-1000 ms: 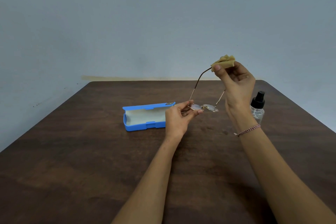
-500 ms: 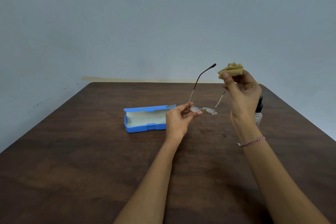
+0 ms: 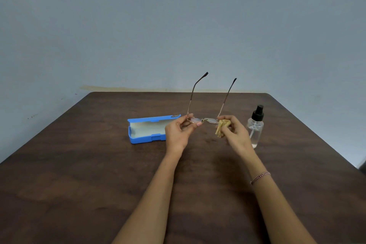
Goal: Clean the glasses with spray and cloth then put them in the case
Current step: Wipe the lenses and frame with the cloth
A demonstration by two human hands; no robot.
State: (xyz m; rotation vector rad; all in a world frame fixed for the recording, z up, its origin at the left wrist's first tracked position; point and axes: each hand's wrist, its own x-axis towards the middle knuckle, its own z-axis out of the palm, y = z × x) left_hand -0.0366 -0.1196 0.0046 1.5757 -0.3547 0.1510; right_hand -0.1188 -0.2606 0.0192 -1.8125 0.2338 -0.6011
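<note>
Pinched glasses at one lens with left hand, temples up, above table. Clamped cloth in right hand against other lens. Noted open case behind left hand, spray bottle beside right.

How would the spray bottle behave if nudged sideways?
The spray bottle stands tall and narrow on the table, so it probably tips easily. Its round clear body would likely roll once down. Probably light plastic; fill level unclear.
</note>
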